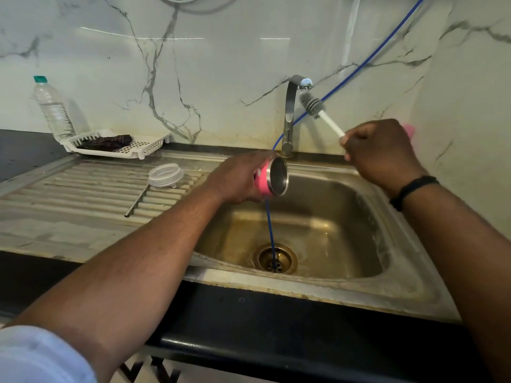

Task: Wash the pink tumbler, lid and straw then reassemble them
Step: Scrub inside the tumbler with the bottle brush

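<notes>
tumbler (272,178): held on its side over the near-left edge of the sink, open steel mouth turned right, likely so a brush can go straight in and any water falls into the basin.
left hand (237,178): fingers and thumb wrapped round the pink body, clamped on it, leaving the rim free.
brush (312,105): grey bristle head raised just under the tap spout, white handle slanting down to the right; apart from the tumbler, probably waiting for water or about to be aimed at the mouth.
right hand (381,153): curled tight on the lower end of the brush handle; black band on the wrist.
tap (290,117): no water seen running.
lid (165,175): clear, set aside on the ribbed drainboard, left of the tumbler, presumably awaiting its own wash.
straw (137,201): metal, lying along the drainboard grooves, one end at the lid.
blue hose (269,225): hangs down into the drain.
sink (367,217): basin under both hands.
</notes>
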